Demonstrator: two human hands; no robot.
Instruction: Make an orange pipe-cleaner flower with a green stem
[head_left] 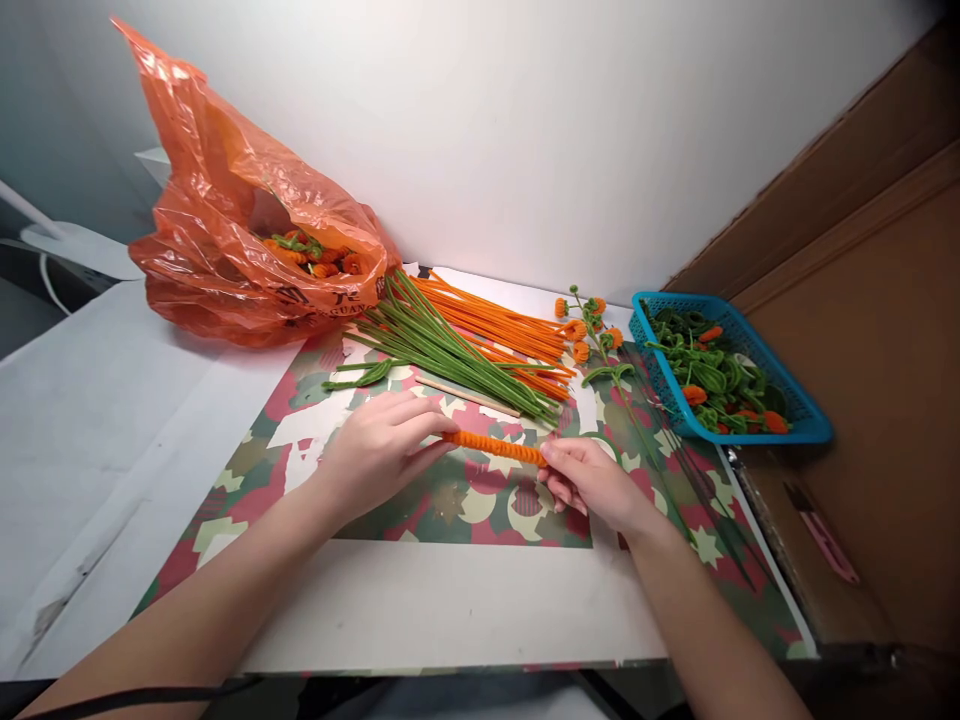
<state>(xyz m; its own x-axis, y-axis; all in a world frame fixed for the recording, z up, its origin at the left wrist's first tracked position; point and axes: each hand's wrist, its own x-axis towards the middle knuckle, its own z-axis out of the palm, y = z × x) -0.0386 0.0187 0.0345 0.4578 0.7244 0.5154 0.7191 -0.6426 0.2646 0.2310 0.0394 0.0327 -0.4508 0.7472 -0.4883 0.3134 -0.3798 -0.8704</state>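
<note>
Orange coil (pixel 491 446): a pipe cleaner wound in close turns into a short rod, held level just above the patterned mat (pixel 450 505), centre of frame.

Left hand (pixel 382 448), centre-left: thumb and fingertips pinch the coil's left end, the fingers lying long and nearly flat. Right hand (pixel 592 480), centre-right: pinches the right end, lower fingers curled under. Whether a core sits inside the coil cannot be told.

Judgement: the coil looks soft. Light grip at the 2 ends only, so no turn is crushed. Both hands at 1 height to hold it straight. Gaps between turns closed evenly, not from 1 side.

Just above the coil: a thin wooden stick (pixel 465 396), then green stems (pixel 442 345) and orange stems (pixel 495 318) fanned toward the upper left. Right of them, a flower sprig (pixel 592 325). Blue basket (pixel 750 437) at the right edge, well apart. Orange bag (pixel 247 250) upper left.
</note>
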